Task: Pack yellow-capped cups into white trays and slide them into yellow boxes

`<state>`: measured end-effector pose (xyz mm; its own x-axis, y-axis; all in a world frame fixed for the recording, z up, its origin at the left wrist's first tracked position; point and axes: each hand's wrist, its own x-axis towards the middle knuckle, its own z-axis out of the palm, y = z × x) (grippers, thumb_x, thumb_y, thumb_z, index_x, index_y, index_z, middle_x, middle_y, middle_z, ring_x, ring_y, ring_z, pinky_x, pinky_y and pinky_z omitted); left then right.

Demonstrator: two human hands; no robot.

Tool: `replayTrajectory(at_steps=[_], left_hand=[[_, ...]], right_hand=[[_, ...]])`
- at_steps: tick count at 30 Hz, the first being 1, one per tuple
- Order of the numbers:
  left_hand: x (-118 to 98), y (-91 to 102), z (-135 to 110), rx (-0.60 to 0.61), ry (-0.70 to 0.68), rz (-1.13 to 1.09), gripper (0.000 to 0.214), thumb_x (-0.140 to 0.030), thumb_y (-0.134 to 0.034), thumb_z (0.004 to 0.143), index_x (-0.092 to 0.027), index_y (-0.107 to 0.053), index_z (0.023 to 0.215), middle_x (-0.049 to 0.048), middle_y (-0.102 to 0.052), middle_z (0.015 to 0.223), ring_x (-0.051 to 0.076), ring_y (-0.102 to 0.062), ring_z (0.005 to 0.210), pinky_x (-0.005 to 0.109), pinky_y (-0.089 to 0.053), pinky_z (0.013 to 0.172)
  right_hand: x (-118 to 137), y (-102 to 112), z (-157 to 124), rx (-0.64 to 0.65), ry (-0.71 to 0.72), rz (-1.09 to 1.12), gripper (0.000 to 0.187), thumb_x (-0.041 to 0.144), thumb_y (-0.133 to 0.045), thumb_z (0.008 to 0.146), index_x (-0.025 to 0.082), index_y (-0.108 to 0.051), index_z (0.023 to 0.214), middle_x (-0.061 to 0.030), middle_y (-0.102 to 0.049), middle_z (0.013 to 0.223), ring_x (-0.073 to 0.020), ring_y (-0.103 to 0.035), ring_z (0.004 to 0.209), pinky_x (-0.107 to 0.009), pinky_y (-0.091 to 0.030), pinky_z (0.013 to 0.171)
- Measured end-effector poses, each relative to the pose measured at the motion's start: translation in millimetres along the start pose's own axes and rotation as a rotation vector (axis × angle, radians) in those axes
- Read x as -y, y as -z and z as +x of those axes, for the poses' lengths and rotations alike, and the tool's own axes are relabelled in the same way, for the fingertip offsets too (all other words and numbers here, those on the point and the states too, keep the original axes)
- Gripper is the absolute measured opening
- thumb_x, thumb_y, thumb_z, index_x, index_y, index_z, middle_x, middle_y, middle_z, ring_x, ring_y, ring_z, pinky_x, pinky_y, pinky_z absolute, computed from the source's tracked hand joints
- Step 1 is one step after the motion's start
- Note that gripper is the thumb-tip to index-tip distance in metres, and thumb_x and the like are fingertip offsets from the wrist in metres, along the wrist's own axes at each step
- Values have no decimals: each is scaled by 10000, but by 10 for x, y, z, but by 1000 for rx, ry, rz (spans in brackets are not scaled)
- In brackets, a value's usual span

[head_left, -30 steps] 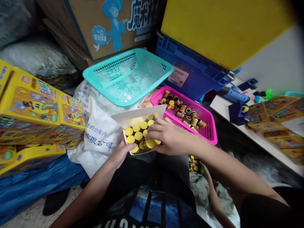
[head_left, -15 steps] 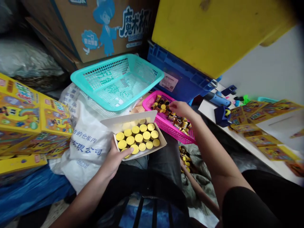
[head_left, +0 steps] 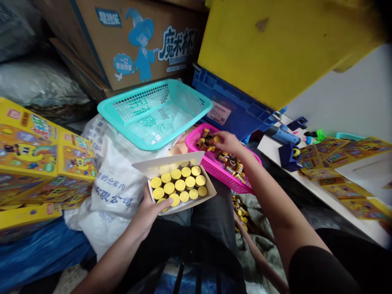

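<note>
My left hand (head_left: 152, 209) grips the near left corner of an open cardboard box (head_left: 204, 198), its thumb resting over the front edge. Rows of small round tubs with yellow lids (head_left: 180, 185) stand packed upright inside. Over a pink basket (head_left: 219, 170) at centre right reaches my right hand (head_left: 229, 143), its fingers closed around a small yellow-lidded tub (head_left: 217, 139). Part of that grip is hidden. More small dark and yellow tubs (head_left: 230, 164) lie jumbled in the basket.
A turquoise basket (head_left: 134, 136) stands behind the box. Yellow printed cartons (head_left: 27, 151) are stacked left, beside a white sack (head_left: 112, 196). Blue and yellow crates (head_left: 245, 53) rise behind the pink basket. Another person's arm (head_left: 257, 253) reaches toward yellow-lidded tubs at lower right.
My right hand has moved slightly left in the pink basket and closed on a yellow-lidded tub. My left hand still holds the box. The whole view has shifted slightly.
</note>
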<state>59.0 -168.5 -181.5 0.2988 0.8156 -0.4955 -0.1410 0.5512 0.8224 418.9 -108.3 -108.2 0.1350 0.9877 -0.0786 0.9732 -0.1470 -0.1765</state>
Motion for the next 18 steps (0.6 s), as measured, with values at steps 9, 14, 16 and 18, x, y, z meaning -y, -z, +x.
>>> replayTrajectory(at_steps=[9,14,16,18], left_hand=[[-23,-20,-8,38,-32,17,1035,-260,-907,600,-270,-360,1479,143,-495,1557,357,-503,1410,533,-413,1179],[-10,-30,-12,40,-72,12,1009,-273,-910,604,-264,-385,1465,143,-515,1542,358,-527,1385,534,-422,1166],[-15,-26,-14,40,-65,17,1017,-280,-908,609,-271,-373,1473,138,-503,1553,358,-512,1399,539,-412,1174],[-11,-16,-10,38,-49,22,1011,-290,-907,615,-283,-373,1474,128,-496,1559,354,-492,1419,538,-402,1185]], right_hand=[[1095,464,-1229,137,566,243,189,257,-733,865,178,-703,1033,-83,-693,991,-236,-616,951,-391,-499,884],[1435,-5,-1125,241,674,61,287,283,-763,860,152,-704,1108,-100,-702,1010,-279,-596,1036,-450,-455,959],[1359,27,-1042,194,703,152,352,369,-756,887,167,-693,1167,-100,-710,1079,-271,-598,1077,-445,-444,994],[1176,158,-895,68,616,232,298,410,-670,955,183,-699,1146,-95,-716,1117,-250,-610,1086,-412,-448,997]])
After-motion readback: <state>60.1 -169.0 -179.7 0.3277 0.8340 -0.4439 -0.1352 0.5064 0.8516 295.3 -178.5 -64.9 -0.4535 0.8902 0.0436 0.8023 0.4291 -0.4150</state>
